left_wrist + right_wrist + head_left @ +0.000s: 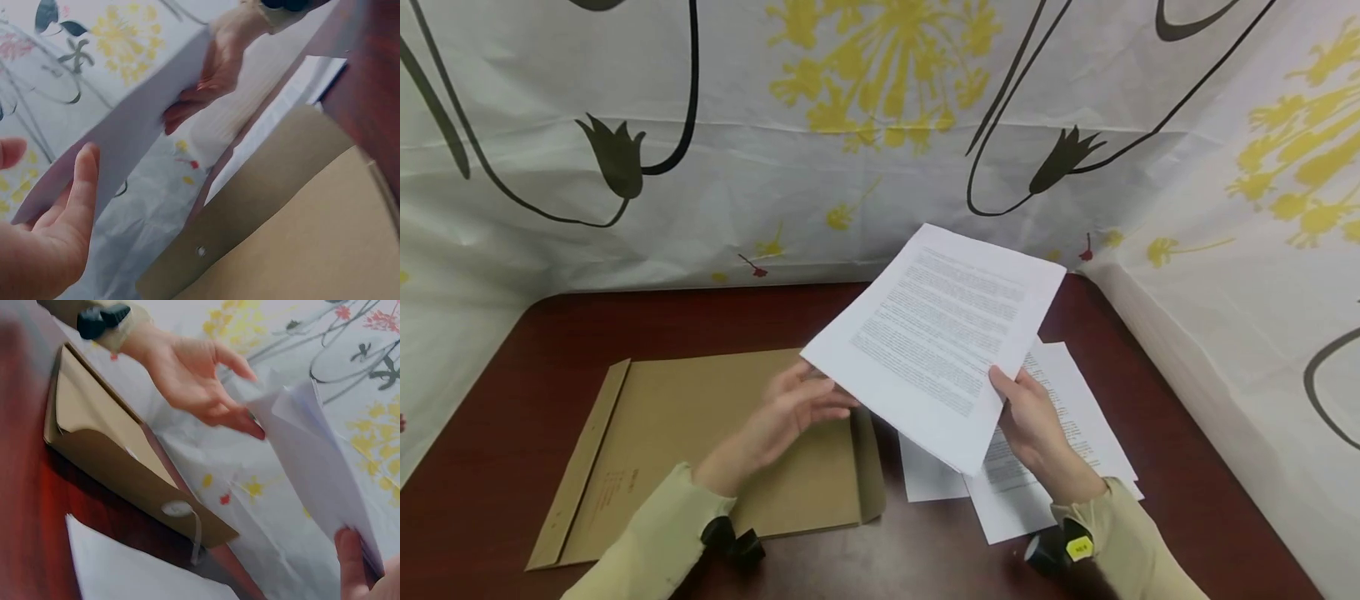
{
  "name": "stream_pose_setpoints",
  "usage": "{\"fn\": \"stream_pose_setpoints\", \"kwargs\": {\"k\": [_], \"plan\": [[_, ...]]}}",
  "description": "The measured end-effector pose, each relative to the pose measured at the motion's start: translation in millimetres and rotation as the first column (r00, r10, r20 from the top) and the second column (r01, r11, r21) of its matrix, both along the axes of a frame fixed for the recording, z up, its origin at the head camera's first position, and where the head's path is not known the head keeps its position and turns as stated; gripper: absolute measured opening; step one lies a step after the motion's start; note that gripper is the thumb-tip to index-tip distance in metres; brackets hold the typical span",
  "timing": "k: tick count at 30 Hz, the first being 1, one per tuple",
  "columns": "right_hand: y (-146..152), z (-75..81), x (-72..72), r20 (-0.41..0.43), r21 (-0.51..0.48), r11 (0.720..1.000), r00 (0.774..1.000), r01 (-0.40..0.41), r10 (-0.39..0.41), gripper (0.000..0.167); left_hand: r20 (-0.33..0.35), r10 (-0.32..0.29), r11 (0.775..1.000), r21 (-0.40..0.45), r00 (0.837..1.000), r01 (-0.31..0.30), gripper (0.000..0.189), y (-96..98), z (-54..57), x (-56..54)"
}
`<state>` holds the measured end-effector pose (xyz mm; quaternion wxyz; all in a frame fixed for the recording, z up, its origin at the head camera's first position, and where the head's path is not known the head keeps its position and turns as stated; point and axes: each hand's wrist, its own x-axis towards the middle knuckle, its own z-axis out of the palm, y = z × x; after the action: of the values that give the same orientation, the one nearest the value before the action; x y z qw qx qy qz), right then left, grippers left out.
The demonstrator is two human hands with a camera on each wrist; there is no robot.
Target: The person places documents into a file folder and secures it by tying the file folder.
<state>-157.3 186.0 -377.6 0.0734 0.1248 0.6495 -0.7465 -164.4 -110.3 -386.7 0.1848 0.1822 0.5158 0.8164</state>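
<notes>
A small stack of printed white sheets (936,333) is held tilted above the table. My right hand (1036,421) grips its lower right edge, the thumb lying on the printed face and the fingers behind. At the left corner, my left hand (786,412) supports the sheets with extended fingers underneath; in the left wrist view its thumb stands away from the paper. The right wrist view shows the stack (306,456) nearly edge-on, its layers slightly parted near the left fingertips. Below the left hand lies a brown cardboard document folder (700,442).
More printed sheets (1075,408) lie overlapping on the dark red table (880,558), under and beside my right hand. The folder has a raised end flap (262,187) and a string tie (197,531). A patterned cloth (820,192) hangs behind the table and along its sides.
</notes>
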Motion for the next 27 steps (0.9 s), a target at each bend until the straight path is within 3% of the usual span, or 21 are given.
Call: {"fn": "stream_pose_setpoints", "kwargs": {"k": [4, 8, 11, 17, 22, 27], "plan": [[-9, -0.8, 7.2, -0.004, -0.025, 1.000, 1.000, 0.015, -0.015, 0.045, 0.026, 0.136, 0.984, -0.117, 0.990, -0.132, 0.049, 12.8, -0.7, 6.9], [-15, -2.2, 14.1, -0.012, -0.059, 0.998, 1.000, -0.005, 0.004, 0.044, 0.034, 0.287, 0.932, -0.243, 0.957, -0.271, 0.043, 21.8, -2.1, 9.7], [-15, -4.2, 18.6, -0.019, -0.068, 0.996, 0.998, -0.054, 0.053, 0.044, 0.029, 0.361, 0.891, -0.307, 0.932, -0.335, 0.037, 21.0, -5.2, 7.6], [-9, -6.4, 23.6, -0.024, -0.062, 0.993, 0.995, -0.099, 0.098, 0.039, 0.071, 0.410, 0.856, -0.373, 0.909, -0.357, 0.031, 6.8, -9.7, -0.3], [0, -7.7, 23.7, -0.032, -0.051, 0.998, 0.999, -0.043, 0.041, 0.019, 0.112, 0.426, 0.841, -0.415, 0.898, -0.348, 0.032, -4.6, -10.8, -5.2], [17, -10.7, 21.9, -0.053, 0.035, 0.999, 0.998, 0.034, -0.032, 0.026, 0.127, 0.421, 0.835, -0.441, 0.898, -0.329, 0.035, -12.8, -12.2, -8.3]]}}
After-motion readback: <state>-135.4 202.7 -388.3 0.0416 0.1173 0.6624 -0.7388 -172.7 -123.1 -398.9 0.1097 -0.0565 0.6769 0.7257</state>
